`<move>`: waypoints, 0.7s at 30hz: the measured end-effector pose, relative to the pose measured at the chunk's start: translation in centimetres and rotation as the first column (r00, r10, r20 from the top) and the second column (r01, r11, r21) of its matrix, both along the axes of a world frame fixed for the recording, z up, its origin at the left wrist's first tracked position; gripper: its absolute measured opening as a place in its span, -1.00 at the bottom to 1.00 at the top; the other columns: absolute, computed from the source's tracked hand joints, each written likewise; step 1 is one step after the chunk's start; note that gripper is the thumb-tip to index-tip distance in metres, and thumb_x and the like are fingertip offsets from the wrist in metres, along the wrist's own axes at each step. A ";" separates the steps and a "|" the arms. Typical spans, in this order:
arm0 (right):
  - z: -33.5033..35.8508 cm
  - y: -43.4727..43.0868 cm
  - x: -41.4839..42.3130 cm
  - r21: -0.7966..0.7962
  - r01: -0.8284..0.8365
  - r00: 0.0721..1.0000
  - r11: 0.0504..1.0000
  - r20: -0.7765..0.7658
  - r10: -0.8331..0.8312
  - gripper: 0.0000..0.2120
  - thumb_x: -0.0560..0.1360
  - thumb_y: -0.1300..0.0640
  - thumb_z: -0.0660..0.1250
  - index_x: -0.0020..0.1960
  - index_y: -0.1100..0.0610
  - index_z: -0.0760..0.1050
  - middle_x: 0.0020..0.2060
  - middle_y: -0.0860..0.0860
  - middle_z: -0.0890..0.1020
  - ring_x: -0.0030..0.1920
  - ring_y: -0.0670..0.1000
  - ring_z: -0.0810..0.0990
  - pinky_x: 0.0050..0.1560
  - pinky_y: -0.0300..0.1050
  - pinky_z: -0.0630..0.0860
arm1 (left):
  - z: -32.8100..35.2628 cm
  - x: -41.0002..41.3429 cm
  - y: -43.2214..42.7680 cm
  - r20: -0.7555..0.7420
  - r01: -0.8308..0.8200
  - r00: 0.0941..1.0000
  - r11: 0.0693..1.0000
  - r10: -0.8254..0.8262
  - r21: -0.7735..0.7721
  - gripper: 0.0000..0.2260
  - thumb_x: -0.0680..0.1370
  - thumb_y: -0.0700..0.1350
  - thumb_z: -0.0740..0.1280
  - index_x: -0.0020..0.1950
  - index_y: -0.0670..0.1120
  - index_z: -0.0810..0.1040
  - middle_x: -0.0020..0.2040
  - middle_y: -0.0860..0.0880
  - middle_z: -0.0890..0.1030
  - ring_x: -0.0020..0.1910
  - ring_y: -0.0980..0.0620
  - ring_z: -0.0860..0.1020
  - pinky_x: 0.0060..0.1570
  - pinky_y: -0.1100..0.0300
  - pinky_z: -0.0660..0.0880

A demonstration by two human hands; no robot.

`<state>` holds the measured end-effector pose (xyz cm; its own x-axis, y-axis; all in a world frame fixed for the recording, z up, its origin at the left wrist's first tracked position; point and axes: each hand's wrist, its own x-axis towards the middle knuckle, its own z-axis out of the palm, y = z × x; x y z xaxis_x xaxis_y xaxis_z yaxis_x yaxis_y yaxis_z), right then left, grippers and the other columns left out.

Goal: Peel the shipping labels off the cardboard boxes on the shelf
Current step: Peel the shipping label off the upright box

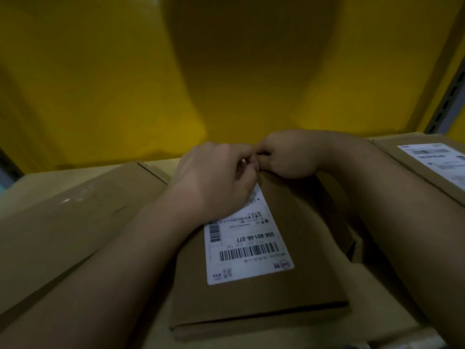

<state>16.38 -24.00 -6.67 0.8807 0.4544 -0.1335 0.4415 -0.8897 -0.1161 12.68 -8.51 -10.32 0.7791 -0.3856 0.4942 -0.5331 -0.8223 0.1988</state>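
Picking at the far edge of the shipping label point(247, 248), left hand point(214, 180) has fingers curled, thumb and forefinger pinching what looks like a lifted white corner, likely to start the peel. Right hand point(289, 157) curls in tight at the same spot, probably bracing; can't tell if it grips anything. Label mostly flat, stuck on the middle cardboard box point(309, 260), between a plain box point(75, 210) and a labelled box point(392, 157).

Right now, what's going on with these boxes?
A person's left hand and right hand meet at the far edge of the shipping label on the middle cardboard box, apparently picking it loose. Most of the label lies flat. The box on the right carries its own label.
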 end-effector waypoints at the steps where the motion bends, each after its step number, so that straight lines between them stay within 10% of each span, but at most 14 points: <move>1: 0.0 0.0 0.1 -0.009 -0.009 1.000 1.000 0.005 0.009 -0.80 0.63 0.09 0.12 0.04 0.06 0.51 -0.04 0.05 0.57 -0.08 0.04 0.48 -0.09 -0.08 0.40 | 0.0 0.1 0.1 -0.017 -0.005 1.000 1.000 0.005 0.012 -0.85 0.56 0.04 0.23 -0.03 0.10 0.58 -0.31 0.12 0.54 -0.29 0.03 0.49 -0.31 0.09 0.44; 8: 0.1 -0.1 0.0 -0.014 -0.006 1.000 1.000 0.010 0.006 -0.75 0.64 -0.02 0.09 0.08 0.03 0.51 -0.03 -0.02 0.53 -0.01 0.01 0.48 -0.03 -0.12 0.35 | 1.1 0.3 2.5 -0.288 -0.137 0.933 0.953 0.215 0.269 -0.47 0.49 0.37 0.08 0.37 0.15 0.36 0.19 0.03 0.43 0.24 -0.02 0.38 0.20 -0.07 0.40; 21: 0.2 0.9 -0.5 0.035 0.156 0.977 0.987 -0.152 -0.149 -0.32 0.45 -0.45 0.03 0.04 0.12 0.56 -0.06 0.03 0.59 -0.08 -0.02 0.55 -0.14 -0.15 0.45 | -0.6 1.3 2.7 -0.222 -0.281 0.933 0.959 0.282 0.037 -0.73 0.66 0.05 0.07 0.02 -0.03 0.50 -0.18 -0.02 0.54 -0.19 -0.05 0.51 -0.24 0.06 0.45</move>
<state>15.91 -23.11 -6.44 0.9120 0.3254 -0.2497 0.2761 -0.9373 -0.2127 13.99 -5.85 -10.91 0.9460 -0.1359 0.2942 -0.2218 -0.9334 0.2822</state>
